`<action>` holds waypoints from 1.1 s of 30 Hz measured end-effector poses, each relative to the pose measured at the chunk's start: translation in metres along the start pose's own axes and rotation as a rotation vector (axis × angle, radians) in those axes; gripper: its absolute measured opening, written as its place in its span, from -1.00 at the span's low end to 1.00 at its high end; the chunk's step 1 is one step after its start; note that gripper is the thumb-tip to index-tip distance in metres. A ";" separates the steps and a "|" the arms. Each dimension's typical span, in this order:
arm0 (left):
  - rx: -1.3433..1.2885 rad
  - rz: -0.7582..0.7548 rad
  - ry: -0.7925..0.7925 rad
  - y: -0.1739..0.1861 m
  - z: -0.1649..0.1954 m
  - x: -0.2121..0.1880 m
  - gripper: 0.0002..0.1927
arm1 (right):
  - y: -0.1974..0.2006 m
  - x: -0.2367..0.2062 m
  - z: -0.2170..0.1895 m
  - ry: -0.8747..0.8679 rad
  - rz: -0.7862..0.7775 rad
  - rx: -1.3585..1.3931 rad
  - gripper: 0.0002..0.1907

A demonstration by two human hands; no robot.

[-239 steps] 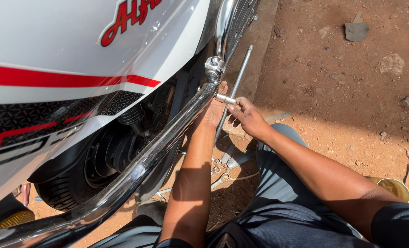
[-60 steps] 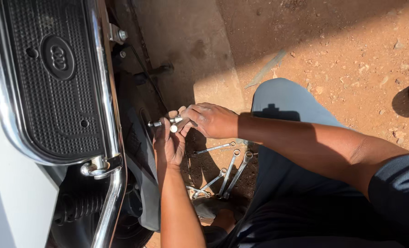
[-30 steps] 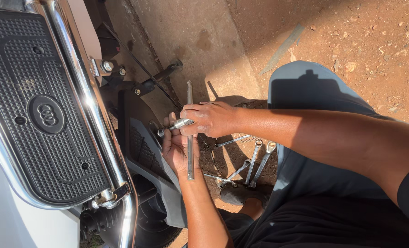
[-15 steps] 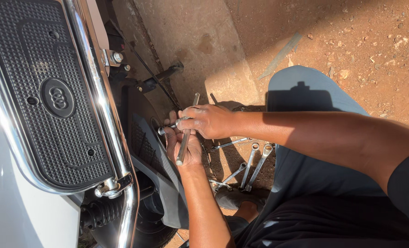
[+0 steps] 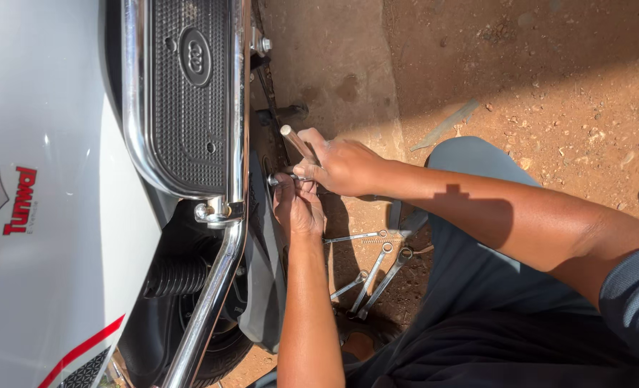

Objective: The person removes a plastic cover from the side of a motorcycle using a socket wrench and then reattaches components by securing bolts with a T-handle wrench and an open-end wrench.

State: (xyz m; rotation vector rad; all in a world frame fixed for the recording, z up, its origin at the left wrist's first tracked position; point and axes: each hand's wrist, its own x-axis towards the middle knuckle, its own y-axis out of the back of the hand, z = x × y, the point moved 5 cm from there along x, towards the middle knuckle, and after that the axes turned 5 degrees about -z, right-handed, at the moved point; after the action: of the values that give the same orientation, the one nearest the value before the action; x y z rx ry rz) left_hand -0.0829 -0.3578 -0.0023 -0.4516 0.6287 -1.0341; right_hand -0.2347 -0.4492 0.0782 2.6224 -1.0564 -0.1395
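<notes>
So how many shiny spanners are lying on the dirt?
4 spanners lie on the ground beside the left hand's forearm: one flat across the top, three fanned out below it. More may be hidden under the arm.

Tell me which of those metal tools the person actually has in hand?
The T-shaped metal wrench up by the scooter's underside: the right hand grips it, the left hand steadies its tip. The other wrenches lie loose on the dirt below, untouched.

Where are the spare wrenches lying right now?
In the head view, the spare wrenches lie on the dirt ground just right of the left forearm, below the right hand.
</notes>
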 end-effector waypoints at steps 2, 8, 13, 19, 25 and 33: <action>0.005 0.141 0.017 0.005 -0.005 0.003 -0.67 | 0.027 -0.006 -0.026 0.216 0.287 -0.266 -0.44; -0.119 0.088 -0.014 0.005 -0.008 0.010 -0.70 | 0.055 0.025 -0.048 0.622 0.530 -0.473 -0.82; -0.142 0.090 0.007 0.001 -0.008 0.011 -0.73 | 0.052 0.058 0.008 0.338 0.598 -0.312 -0.77; -0.169 0.090 0.016 -0.011 0.002 0.006 -0.75 | 0.010 0.064 0.098 0.028 0.225 -0.058 -0.56; -0.378 0.171 0.079 -0.009 -0.009 0.016 -0.86 | -0.105 -0.030 0.133 -0.656 -0.213 0.450 -0.23; -0.521 -0.008 0.038 -0.004 -0.017 0.029 -0.85 | -0.087 -0.119 -0.016 -0.191 -0.517 0.789 -0.64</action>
State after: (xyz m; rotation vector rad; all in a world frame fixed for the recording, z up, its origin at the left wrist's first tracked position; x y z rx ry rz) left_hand -0.0859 -0.3862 -0.0203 -0.8896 0.9345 -0.8810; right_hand -0.2606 -0.3041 0.0624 3.6238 -0.4996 -0.0972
